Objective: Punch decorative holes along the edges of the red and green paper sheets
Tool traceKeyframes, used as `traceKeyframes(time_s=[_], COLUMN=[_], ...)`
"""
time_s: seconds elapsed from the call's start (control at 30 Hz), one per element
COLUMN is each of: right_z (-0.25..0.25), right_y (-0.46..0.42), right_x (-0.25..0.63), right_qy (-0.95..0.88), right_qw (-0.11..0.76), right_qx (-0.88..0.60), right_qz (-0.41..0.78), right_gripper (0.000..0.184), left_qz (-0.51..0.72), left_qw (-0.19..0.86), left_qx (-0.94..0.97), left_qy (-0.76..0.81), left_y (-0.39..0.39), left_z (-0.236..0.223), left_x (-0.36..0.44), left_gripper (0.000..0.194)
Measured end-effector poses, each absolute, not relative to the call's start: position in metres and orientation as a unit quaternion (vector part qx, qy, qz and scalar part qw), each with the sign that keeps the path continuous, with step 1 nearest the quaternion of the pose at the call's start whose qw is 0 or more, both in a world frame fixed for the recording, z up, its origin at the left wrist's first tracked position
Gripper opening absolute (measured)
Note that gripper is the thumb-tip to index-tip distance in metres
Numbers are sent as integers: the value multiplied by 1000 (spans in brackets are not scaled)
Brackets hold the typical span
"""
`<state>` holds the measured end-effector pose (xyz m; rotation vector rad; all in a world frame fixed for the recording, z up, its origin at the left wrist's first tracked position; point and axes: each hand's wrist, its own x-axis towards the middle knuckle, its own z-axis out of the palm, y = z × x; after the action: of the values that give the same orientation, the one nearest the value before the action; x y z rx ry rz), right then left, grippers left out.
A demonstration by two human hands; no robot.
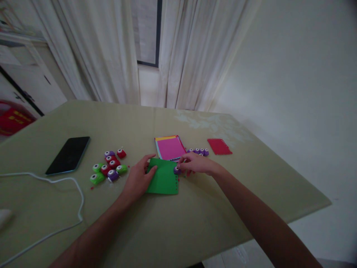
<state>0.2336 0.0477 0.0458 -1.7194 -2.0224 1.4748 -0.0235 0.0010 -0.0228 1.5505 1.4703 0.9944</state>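
Note:
My left hand [141,174] grips a green sheet of paper [163,178] by its left side, thumb on top and fingers at the far edge. A row of small holes runs down the sheet's right edge. At that edge, my right hand [193,163] pinches a small purple piece with a white eye [177,170], which touches the sheet's upper right part. Beyond the right hand stand several similar purple eye pieces [201,151] in a row. Left of my left hand lies a cluster of red, green and purple eye pieces [113,163].
A stack of coloured sheets [169,147], pink on top, lies behind the green sheet. Farther right is a red sheet [219,146] with a notched edge. On the left, a dark tablet [68,155] and a white cable [79,197] rest on the table [134,119].

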Motion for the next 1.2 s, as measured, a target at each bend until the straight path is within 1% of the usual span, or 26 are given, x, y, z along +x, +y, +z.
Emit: traceKeyframes(time_s=[0.33, 0.63, 1.0, 1.2], right_z=[41, 45, 44, 45], right_y=[50, 52, 58, 62], right_x=[234, 231, 231, 231], right_qy=[-667, -665, -669, -675], right_qw=[58, 37, 23, -11], right_qx=[-557, -567, -564, -563], right_qz=[492, 485, 483, 477], right_gripper=[16, 13, 15, 19], left_qz=[396, 381, 375, 366], left_qw=[388, 376, 367, 367], left_qx=[602, 611, 621, 619], left_qy=[575, 583, 582, 590], left_y=[3, 2, 2, 3], left_z=[-22, -19, -19, -22], left_x=[-22, -22, -23, -23], left_gripper=[60, 61, 60, 62])
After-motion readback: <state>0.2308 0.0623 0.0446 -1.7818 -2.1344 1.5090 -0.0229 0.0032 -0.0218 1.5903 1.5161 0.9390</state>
